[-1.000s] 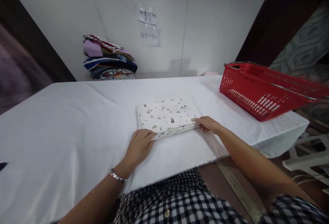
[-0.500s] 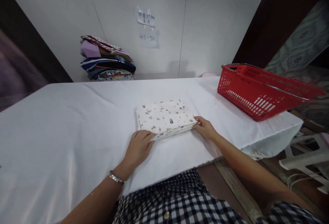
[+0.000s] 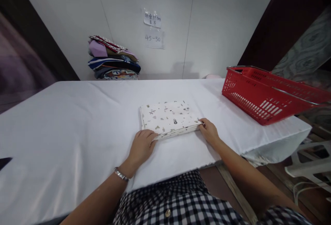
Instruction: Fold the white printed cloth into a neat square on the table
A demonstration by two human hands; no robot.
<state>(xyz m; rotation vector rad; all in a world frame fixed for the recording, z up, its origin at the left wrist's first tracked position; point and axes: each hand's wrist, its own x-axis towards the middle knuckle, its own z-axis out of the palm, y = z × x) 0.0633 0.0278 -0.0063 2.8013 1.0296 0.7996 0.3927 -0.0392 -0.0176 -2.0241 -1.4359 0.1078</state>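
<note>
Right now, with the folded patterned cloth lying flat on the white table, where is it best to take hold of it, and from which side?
Probably at the near edge of the folded patterned cloth, coming from the person's side. The layers show open there. The left hand and right hand already touch its two near corners, so fingers could slide under and lift it flat.

Two hands are at the table: the left hand (image 3: 141, 145) and the right hand (image 3: 210, 132), one at each near corner of a single folded patterned cloth (image 3: 169, 119). There is one table (image 3: 64, 121) under one white cover. One red basket (image 3: 269, 94) sits at the right end. One pile of folded fabrics (image 3: 112, 58) stands by the wall, about half a dozen pieces deep. Two paper notes (image 3: 153, 28) hang on the wall. One silver bracelet (image 3: 121, 175) circles the left wrist.
</note>
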